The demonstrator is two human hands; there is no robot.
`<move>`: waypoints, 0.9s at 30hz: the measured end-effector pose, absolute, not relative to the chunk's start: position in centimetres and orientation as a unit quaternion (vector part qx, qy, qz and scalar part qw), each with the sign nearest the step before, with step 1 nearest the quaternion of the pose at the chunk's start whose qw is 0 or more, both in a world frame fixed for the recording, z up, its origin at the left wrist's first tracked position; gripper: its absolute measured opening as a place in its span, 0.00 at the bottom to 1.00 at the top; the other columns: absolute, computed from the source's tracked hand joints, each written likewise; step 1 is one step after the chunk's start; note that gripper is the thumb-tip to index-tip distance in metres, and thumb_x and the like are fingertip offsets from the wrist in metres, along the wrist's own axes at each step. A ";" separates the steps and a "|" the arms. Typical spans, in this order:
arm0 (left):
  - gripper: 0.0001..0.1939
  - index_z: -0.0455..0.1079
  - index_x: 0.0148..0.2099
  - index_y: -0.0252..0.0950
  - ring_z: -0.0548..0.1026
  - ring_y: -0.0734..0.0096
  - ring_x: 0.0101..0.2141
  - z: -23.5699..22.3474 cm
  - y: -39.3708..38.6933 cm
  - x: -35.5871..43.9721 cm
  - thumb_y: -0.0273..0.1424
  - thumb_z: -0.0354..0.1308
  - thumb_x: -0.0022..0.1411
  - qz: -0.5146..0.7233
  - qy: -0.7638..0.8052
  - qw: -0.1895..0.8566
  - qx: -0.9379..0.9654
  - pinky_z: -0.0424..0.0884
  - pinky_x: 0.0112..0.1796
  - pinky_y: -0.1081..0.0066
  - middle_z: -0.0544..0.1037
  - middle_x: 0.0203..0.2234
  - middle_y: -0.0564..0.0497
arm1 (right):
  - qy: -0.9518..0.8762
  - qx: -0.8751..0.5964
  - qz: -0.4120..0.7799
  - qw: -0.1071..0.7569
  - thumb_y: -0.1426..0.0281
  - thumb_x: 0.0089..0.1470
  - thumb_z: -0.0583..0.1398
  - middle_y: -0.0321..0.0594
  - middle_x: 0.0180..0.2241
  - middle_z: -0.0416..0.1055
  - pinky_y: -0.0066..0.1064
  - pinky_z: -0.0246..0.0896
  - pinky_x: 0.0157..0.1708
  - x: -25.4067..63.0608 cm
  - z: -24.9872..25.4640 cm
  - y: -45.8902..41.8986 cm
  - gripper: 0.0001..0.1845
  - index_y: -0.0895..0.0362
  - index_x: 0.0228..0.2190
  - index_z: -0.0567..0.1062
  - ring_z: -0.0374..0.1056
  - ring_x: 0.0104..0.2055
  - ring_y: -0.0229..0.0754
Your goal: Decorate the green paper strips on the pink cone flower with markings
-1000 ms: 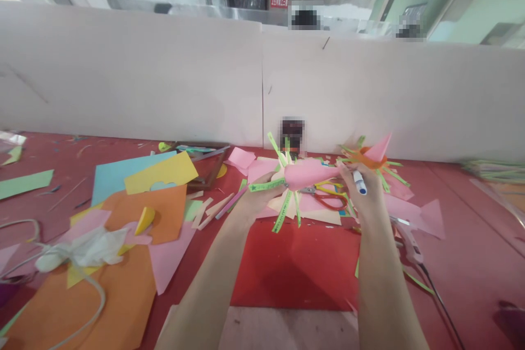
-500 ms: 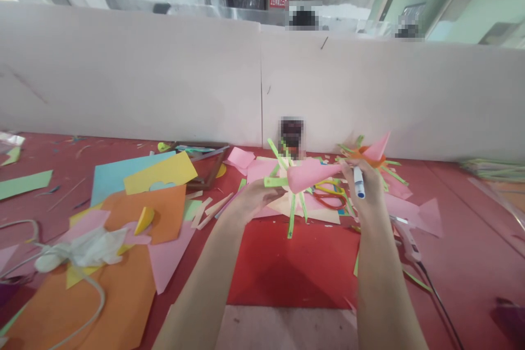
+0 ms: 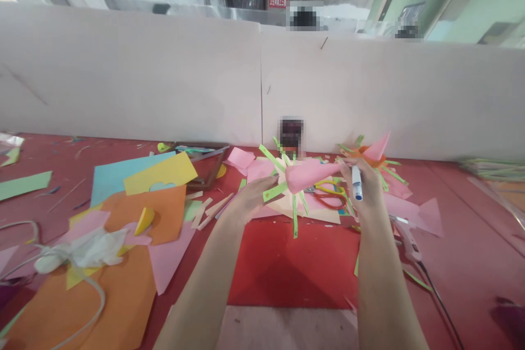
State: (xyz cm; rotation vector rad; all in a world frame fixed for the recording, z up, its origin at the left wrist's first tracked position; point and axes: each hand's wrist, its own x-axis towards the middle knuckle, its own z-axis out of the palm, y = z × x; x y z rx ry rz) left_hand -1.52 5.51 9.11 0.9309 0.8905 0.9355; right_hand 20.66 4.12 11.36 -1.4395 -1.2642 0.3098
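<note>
A pink paper cone (image 3: 309, 174) with green paper strips (image 3: 275, 192) fanning out from its wide end is held sideways above the table. My right hand (image 3: 366, 179) pinches the cone's pointed tip and also has a white marker (image 3: 357, 183) with a blue end in its grip. On the other side, my left hand (image 3: 253, 197) reaches its stretched fingers to the strips; one strip crosses in front of them and partly hides them. Small dark marks show on some strips. Behind the cone lie scissors (image 3: 330, 196) with yellow and red handles.
A red sheet (image 3: 293, 265) lies between my forearms. Orange paper (image 3: 164, 213) and other coloured sheets cover the left, with a white cable (image 3: 98, 295). At right are a similar pink-and-orange paper piece (image 3: 377, 150) and a corded tool (image 3: 410, 243). A white partition (image 3: 164, 76) stands behind.
The cone has turned about its length, so its green strips point in different directions. The near-left strip now slants downward. My left fingers shifted slightly; the right hand keeps hold of the tip.
</note>
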 end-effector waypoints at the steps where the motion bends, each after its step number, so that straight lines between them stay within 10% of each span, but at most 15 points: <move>1: 0.09 0.74 0.32 0.37 0.70 0.61 0.45 9.1 5.5 -1.5 0.36 0.61 0.48 0.421 0.401 0.700 0.415 0.67 0.46 0.61 0.75 0.41 0.48 | -0.536 -0.609 0.138 0.568 0.53 0.44 0.59 0.36 0.20 0.67 0.28 0.64 0.16 20.7 11.3 4.1 0.19 0.57 0.24 0.71 0.65 0.20 0.37; 18: 0.07 0.73 0.29 0.37 0.72 0.65 0.39 9.6 5.7 -1.4 0.35 0.58 0.48 0.364 0.491 0.649 0.454 0.64 0.45 0.67 0.76 0.30 0.51 | -0.546 -0.610 0.146 0.555 0.54 0.46 0.58 0.39 0.25 0.71 0.33 0.67 0.21 21.0 10.9 4.3 0.18 0.57 0.27 0.72 0.68 0.22 0.39; 27: 0.10 0.74 0.37 0.37 0.71 0.65 0.44 9.9 5.3 -1.6 0.33 0.59 0.49 0.349 0.481 0.644 0.482 0.62 0.47 0.68 0.76 0.41 0.49 | -0.550 -0.638 0.106 0.528 0.51 0.46 0.56 0.41 0.25 0.72 0.37 0.66 0.27 20.9 11.4 4.1 0.22 0.58 0.28 0.73 0.68 0.24 0.42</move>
